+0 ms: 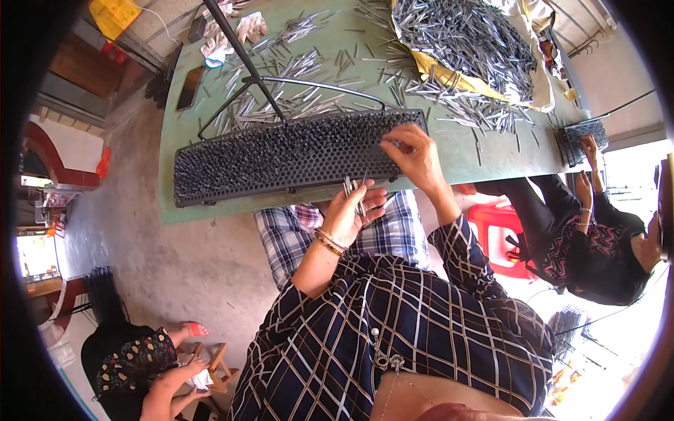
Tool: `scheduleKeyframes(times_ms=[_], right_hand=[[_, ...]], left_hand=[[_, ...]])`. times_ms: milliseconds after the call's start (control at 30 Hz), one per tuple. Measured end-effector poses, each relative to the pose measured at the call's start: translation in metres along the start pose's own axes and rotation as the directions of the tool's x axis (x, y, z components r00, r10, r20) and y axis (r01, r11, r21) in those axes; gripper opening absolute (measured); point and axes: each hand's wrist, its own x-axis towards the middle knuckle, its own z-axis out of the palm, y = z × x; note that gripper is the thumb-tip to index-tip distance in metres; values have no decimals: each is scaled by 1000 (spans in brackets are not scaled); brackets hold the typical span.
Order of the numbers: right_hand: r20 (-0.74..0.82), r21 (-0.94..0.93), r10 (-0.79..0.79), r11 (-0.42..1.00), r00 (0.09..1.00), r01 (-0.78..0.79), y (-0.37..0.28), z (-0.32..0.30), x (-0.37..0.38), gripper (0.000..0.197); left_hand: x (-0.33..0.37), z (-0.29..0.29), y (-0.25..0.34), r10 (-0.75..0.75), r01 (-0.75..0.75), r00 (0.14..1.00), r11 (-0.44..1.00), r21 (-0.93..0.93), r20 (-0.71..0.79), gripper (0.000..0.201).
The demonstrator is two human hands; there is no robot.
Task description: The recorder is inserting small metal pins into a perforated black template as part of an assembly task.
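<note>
A long black rack (361, 151) full of round holes lies along the near edge of the green table. Dark thin rods stand packed in its left part and along the far side; bare holes show toward the near right. My left hand (345, 216), palm up just in front of the rack, is closed round several thin metal rods (348, 185). Over the rack's right end, my right hand (420, 160) has its thumb and fingers drawn together in a pinch. Whatever lies between those fingertips is too small to make out.
Loose rods (298, 67) are scattered over the green table (168, 186). A yellow-edged sack (449, 74) bears a large rod heap. A black metal stand (242, 52) rises behind the rack, near gloves (251, 28) and a phone (189, 88). Two other people sit nearby; the right one works at another rack (581, 137).
</note>
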Motion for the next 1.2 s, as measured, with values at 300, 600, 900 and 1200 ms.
scheduleKeyframes(times_ms=[300,600,900,1200], right_hand=[[196,450,314,813,929,-370,-2,-6,-22,23],[-191,91,85,993,978,-68,25,-5,19,17],[-178,-86,-103,992,979,89,26,-10,18,14],[-121,-355,-315,899,941,255,35,-3,13,13]], left_hand=[[5,18,-2,6,-13,999,987,157,47,28],[23,3,-11,-131,133,990,989,58,-50,27],[5,5,-3,-240,223,966,962,158,94,36],[4,-4,-7,-190,171,976,970,173,104,35]])
